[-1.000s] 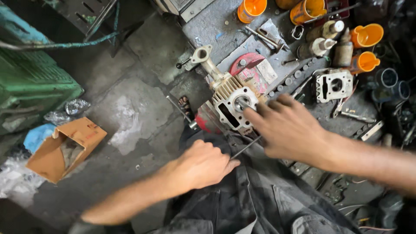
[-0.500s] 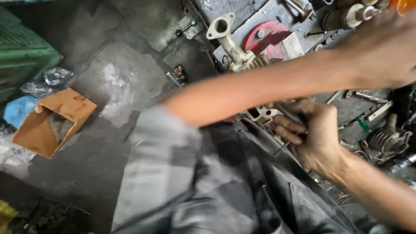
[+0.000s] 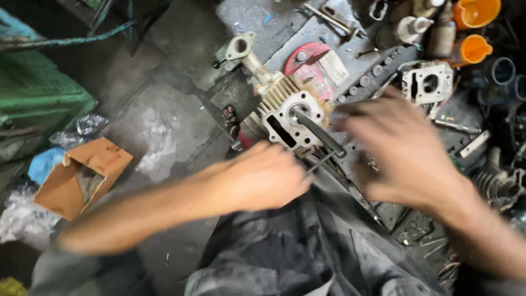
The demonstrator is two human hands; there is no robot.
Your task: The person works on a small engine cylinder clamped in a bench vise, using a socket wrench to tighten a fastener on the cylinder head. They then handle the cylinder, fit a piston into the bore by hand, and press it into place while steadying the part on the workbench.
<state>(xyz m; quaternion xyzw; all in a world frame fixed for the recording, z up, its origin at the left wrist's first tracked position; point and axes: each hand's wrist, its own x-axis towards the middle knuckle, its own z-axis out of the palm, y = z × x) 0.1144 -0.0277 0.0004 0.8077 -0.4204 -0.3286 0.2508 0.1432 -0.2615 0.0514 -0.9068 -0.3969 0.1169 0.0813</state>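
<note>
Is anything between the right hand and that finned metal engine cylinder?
Nothing visible blocks it. The right hand, blurred, hovers just right of the finned grey metal engine cylinder; only the dark rod sticking out of the cylinder's bore lies between them. The left hand sits below.

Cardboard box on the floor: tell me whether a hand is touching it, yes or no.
No. The cardboard box lies apart on the floor, while the left hand and right hand are by the finned engine part.
</note>
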